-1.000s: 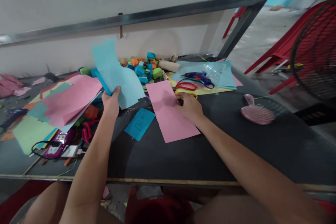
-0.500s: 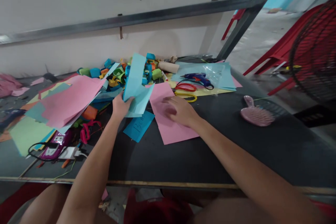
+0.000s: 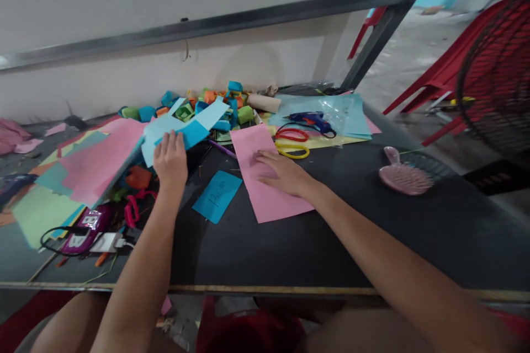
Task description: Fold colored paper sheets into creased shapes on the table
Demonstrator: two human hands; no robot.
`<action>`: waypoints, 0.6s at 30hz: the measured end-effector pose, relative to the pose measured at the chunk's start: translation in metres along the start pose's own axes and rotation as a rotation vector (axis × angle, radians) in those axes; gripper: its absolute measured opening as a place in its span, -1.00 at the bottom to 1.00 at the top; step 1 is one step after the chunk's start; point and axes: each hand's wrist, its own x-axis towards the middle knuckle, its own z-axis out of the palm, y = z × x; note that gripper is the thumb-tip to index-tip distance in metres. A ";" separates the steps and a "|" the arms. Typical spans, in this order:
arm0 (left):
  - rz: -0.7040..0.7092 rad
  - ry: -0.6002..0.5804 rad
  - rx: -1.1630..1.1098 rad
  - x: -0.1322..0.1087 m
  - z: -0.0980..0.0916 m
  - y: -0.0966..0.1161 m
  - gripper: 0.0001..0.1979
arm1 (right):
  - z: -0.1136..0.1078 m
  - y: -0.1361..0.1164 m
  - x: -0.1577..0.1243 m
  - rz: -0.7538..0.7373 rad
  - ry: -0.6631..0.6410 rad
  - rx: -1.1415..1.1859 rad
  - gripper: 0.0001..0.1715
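Note:
My left hand [image 3: 171, 160] is on light blue and blue paper pieces [image 3: 188, 133] at the left of the table, palm down; whether it grips them is unclear. With its fingers apart, my right hand [image 3: 285, 174] lies flat on a pink sheet [image 3: 265, 204]. Between the hands rests a blue card [image 3: 217, 197] with handwriting on it. Just beyond the pink sheet are scissors with yellow handles [image 3: 293, 150] and others with red handles [image 3: 291, 134].
Small folded paper pieces [image 3: 245, 115] are heaped by the wall, beside a cardboard tube [image 3: 264, 103] and a glue gun [image 3: 311, 119]. Stacked pink sheets [image 3: 103, 157] lie left, above a purple device [image 3: 89, 229]. A pink hairbrush [image 3: 406, 179] is right, near a fan [image 3: 497, 77].
My left hand has moved left and away from me, and the blue papers have tipped from upright to lying over the pile. My right hand has stayed on the pink sheet.

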 end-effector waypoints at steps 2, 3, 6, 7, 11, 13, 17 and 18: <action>0.017 -0.217 0.076 -0.006 0.005 0.015 -0.57 | -0.010 -0.003 -0.004 0.042 -0.042 -0.033 -0.30; -0.002 -0.315 0.116 -0.009 0.007 0.022 -0.58 | -0.016 -0.005 -0.007 0.061 -0.060 -0.061 -0.30; -0.044 -0.436 0.176 -0.015 0.007 0.038 -0.62 | -0.033 -0.015 -0.013 0.081 -0.091 -0.150 -0.40; -0.064 -0.446 0.176 -0.016 0.006 0.041 -0.64 | -0.037 -0.019 -0.014 0.079 -0.098 -0.173 -0.45; -0.221 -0.461 0.177 -0.016 -0.001 0.045 -0.57 | -0.041 -0.036 -0.016 0.044 -0.158 -0.177 -0.60; -0.271 -0.453 0.193 -0.015 -0.001 0.043 -0.51 | -0.035 -0.040 -0.015 -0.016 -0.177 -0.142 -0.66; -0.298 -0.399 0.227 -0.015 0.007 0.034 -0.43 | -0.014 -0.028 -0.009 -0.151 -0.124 0.011 -0.68; -0.290 -0.371 0.227 -0.014 0.009 0.031 -0.43 | -0.008 -0.022 -0.006 -0.182 -0.094 0.061 -0.68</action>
